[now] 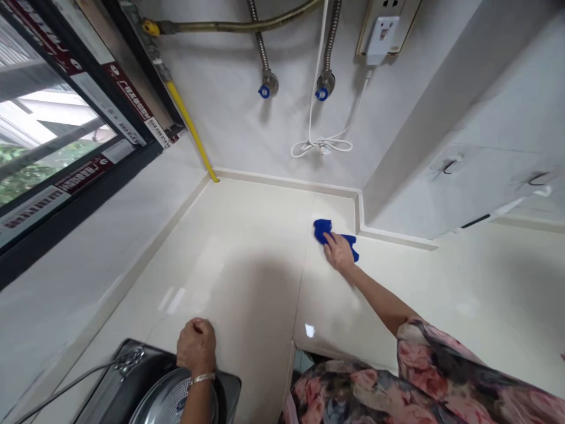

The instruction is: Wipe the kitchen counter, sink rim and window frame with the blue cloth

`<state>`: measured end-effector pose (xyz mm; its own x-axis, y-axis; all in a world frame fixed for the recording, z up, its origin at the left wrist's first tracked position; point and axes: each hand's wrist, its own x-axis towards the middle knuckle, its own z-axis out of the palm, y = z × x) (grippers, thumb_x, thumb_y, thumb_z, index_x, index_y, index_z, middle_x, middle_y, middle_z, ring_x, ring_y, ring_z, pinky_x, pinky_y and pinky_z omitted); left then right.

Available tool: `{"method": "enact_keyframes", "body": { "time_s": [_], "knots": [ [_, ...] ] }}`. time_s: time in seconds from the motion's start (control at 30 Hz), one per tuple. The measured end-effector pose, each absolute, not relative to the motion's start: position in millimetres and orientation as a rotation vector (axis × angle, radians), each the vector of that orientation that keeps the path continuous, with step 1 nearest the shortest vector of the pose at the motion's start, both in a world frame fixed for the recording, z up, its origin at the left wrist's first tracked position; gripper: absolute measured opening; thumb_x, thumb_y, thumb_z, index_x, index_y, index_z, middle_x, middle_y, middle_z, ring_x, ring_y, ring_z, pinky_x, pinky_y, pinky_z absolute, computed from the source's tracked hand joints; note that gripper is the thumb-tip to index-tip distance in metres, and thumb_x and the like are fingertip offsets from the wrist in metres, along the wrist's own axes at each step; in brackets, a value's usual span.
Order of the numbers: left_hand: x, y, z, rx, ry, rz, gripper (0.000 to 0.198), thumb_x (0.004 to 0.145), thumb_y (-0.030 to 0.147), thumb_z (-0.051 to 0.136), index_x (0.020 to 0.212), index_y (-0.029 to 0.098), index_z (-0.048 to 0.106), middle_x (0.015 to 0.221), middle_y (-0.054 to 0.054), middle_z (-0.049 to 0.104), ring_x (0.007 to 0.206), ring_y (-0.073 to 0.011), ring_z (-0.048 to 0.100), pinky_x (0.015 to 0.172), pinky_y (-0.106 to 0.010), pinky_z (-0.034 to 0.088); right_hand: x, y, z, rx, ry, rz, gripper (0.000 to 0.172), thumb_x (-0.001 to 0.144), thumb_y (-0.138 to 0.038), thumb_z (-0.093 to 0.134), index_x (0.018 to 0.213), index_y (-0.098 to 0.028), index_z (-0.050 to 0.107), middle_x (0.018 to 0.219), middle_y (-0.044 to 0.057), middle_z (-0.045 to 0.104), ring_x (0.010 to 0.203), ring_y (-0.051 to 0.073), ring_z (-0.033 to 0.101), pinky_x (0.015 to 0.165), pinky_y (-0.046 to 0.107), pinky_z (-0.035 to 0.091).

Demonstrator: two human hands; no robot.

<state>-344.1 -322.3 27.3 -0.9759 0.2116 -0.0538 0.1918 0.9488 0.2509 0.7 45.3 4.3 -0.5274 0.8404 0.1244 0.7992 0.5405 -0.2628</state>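
My right hand [339, 252] presses down on a crumpled blue cloth [323, 228] on the white counter [247, 235], close to the corner where the wall juts out. Parts of the cloth stick out on both sides of the fingers. My left hand [196, 346], with a bracelet at the wrist, is curled into a loose fist, and nothing shows in it. It hovers over or rests by the edge of a black gas stove [119, 377]; contact cannot be made out. Beneath that forearm lies the stove's round metal burner [165, 403], partly hidden.
A yellow gas pipe [190, 126] runs down to the counter's back corner. Two blue-handled valves [265, 90] and a white plug [382, 36] with a looped cord [324, 145] are on the back wall. A window [53, 118] is at left, and wall hooks [449, 166] are at right.
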Motion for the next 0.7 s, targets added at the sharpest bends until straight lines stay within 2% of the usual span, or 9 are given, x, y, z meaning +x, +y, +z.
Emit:
{"method": "enact_keyframes", "body": {
  "time_s": [0.07, 0.27, 0.43, 0.57, 0.7],
  "knots": [
    [-345.0, -322.7, 25.2, 0.302, 3.026, 0.397, 0.035, 0.100, 0.036, 0.046, 0.103, 0.021, 0.077, 0.091, -0.014, 0.072, 0.081, -0.0300, 0.064, 0.072, -0.038, 0.047, -2.8, 79.5, 5.2, -1.567, -2.436, 0.158, 0.058, 0.111, -0.027, 0.038, 0.162, -0.003, 0.052, 0.157, 0.029, 0.053, 0.138, 0.039, 0.052, 0.124, 0.055, 0.037],
    [-350.7, -328.9, 23.1, 0.306, 2.947, 0.348, 0.034, 0.101, 0.039, 0.045, 0.101, 0.025, 0.076, 0.088, -0.011, 0.071, 0.076, -0.0291, 0.061, 0.063, -0.036, 0.037, -25.6, 162.5, 1.7, -1.956, -2.183, -0.001, 0.059, 0.112, -0.030, 0.035, 0.163, -0.003, 0.046, 0.148, 0.029, 0.055, 0.128, 0.039, 0.054, 0.116, 0.052, 0.037],
    [-352.0, -334.6, 17.6, 0.336, 2.939, 0.352, 0.032, 0.101, 0.038, 0.045, 0.099, 0.024, 0.074, 0.086, -0.010, 0.069, 0.074, -0.0271, 0.060, 0.063, -0.035, 0.035, -33.9, 221.0, -7.6, -2.130, -2.031, -0.019, 0.059, 0.109, -0.034, 0.041, 0.160, -0.004, 0.045, 0.141, 0.031, 0.055, 0.124, 0.042, 0.054, 0.105, 0.055, 0.040],
    [-351.4, -340.3, 11.4, 0.369, 2.918, 0.403, 0.029, 0.101, 0.037, 0.047, 0.099, 0.024, 0.074, 0.085, -0.008, 0.069, 0.073, -0.0254, 0.058, 0.063, -0.035, 0.034, -39.5, 240.5, -10.5, -2.245, -1.923, -0.027, 0.059, 0.106, -0.030, 0.046, 0.155, 0.003, 0.047, 0.135, 0.035, 0.056, 0.121, 0.043, 0.053, 0.101, 0.056, 0.038],
    [-349.7, -342.9, 3.5, 0.422, 2.919, 0.490, 0.027, 0.100, 0.032, 0.047, 0.094, 0.022, 0.072, 0.085, -0.007, 0.070, 0.077, -0.0246, 0.060, 0.068, -0.035, 0.037, -55.6, 226.8, 0.1, -2.263, -1.930, 0.018, 0.061, 0.107, -0.026, 0.044, 0.158, 0.007, 0.044, 0.139, 0.041, 0.051, 0.122, 0.042, 0.052, 0.094, 0.053, 0.038]
  ]
}}
